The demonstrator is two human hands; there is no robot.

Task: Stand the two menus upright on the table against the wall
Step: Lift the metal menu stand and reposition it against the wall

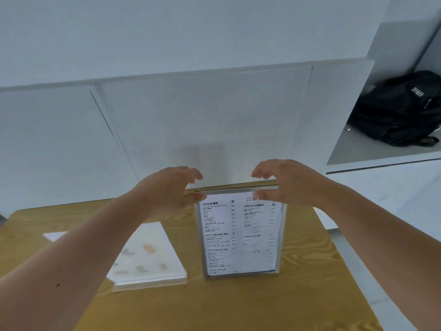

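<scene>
One menu, a printed sheet in a clear acrylic holder, stands upright on the wooden table near its far edge, close to the white wall. My left hand is at its top left corner and my right hand at its top right corner. Both thumbs lie against the front face, while the fingers curl above and behind the top edge with a gap. The second menu, pale with faint coloured marks, lies flat on the table to the left, partly under my left forearm.
A small white card or sheet corner lies on the table at the far left. A black backpack rests on a grey ledge at the upper right. The table's right edge meets a pale floor.
</scene>
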